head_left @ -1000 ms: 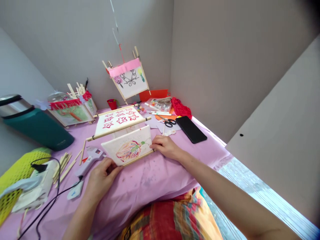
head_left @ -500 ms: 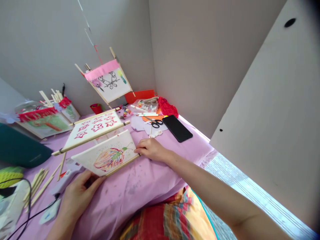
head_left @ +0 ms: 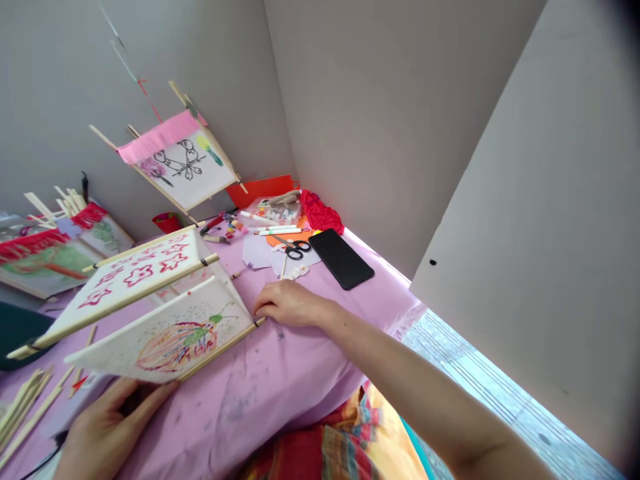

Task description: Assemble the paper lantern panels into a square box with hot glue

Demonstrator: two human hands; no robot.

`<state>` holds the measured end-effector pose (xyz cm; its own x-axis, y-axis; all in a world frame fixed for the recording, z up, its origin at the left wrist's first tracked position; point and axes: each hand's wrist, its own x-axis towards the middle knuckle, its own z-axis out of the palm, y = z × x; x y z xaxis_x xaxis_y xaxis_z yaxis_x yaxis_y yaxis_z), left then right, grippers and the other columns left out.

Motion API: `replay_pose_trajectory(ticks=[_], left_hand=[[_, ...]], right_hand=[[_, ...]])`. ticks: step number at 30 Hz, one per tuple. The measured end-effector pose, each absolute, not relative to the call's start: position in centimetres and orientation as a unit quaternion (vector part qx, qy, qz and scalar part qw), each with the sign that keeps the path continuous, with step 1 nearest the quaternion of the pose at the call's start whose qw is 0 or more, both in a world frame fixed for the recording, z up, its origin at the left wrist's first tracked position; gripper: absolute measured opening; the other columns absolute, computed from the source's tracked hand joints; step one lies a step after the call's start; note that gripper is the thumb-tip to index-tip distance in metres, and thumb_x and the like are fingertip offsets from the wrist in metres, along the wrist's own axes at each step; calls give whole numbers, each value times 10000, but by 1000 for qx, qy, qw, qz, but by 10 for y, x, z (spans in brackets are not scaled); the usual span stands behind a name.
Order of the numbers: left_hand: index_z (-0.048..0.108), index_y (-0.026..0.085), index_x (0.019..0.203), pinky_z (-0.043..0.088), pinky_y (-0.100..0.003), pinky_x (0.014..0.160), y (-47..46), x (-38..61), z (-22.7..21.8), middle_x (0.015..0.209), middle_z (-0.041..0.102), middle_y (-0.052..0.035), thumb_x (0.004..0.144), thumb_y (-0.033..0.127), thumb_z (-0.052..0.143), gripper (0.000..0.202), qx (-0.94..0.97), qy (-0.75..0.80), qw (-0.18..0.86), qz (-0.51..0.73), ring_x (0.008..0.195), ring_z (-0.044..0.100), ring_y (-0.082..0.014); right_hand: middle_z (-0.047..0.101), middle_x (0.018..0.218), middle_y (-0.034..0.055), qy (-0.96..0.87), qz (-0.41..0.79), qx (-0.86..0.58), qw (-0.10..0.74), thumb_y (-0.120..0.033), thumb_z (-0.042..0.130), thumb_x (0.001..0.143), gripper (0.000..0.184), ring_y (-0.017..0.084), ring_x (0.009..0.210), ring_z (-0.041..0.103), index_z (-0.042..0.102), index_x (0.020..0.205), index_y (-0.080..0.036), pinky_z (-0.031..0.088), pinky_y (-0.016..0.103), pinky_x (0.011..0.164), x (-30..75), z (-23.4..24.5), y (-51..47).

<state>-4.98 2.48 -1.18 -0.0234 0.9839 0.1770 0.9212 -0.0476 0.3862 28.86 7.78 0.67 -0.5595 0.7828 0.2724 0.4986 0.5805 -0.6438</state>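
A paper lantern frame [head_left: 165,333] of wooden sticks and white panels lies on the purple tablecloth [head_left: 280,380]. Its front panel carries a red, green and orange crayon drawing, its top panel [head_left: 130,277] red stars. My left hand [head_left: 107,427] grips the frame's near-left corner from below, fingers curled under the panel. My right hand [head_left: 287,303] pinches the right end of the front bottom stick, fingers closed on it.
A finished lantern with pink fringe [head_left: 175,160] hangs at the back. Black scissors [head_left: 293,248], markers [head_left: 275,230], a black phone [head_left: 341,257], red cloth [head_left: 320,212] and an orange box [head_left: 260,190] lie behind. More lanterns [head_left: 45,257] and loose sticks [head_left: 25,407] sit left. Grey walls enclose the table.
The view has swung to the right and the lantern frame now sits lower left in view. Both hands keep their hold on the frame's ends.
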Motion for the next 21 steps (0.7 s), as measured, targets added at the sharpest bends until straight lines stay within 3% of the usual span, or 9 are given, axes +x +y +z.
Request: replay_pose_trajectory(ticks=[3, 7, 17, 21], left_hand=[[688, 290, 930, 522, -376, 844, 22, -42, -5, 974, 739, 28, 675, 584, 609, 397, 666, 707, 152, 185, 972, 654, -289], [690, 289, 875, 492, -386, 869, 18, -29, 7, 944, 738, 28, 651, 575, 622, 369, 667, 699, 171, 190, 948, 647, -280], [670, 215, 840, 456, -311, 770, 16, -23, 9, 900, 690, -32, 790, 437, 588, 242, 768, 578, 144, 238, 848, 613, -212], [644, 186, 788, 436, -301, 692, 13, -21, 10, 781, 642, -35, 808, 364, 572, 193, 763, 576, 149, 252, 741, 575, -189]], right_hand=[[706, 935, 20, -843, 252, -382, 282, -174, 595, 838, 143, 157, 862, 614, 727, 894, -180, 409, 228, 723, 285, 4, 75], [700, 939, 8, -841, 217, -397, 296, -252, 632, 836, 120, 158, 862, 612, 715, 903, -197, 405, 228, 684, 278, 1, 72], [656, 864, 39, -849, 200, -384, 303, -179, 596, 857, 82, 159, 795, 583, 671, 838, -156, 409, 250, 711, 270, -7, 70], [637, 826, 36, -843, 211, -384, 311, -178, 585, 860, 79, 155, 752, 579, 643, 813, -154, 409, 253, 681, 270, -7, 68]])
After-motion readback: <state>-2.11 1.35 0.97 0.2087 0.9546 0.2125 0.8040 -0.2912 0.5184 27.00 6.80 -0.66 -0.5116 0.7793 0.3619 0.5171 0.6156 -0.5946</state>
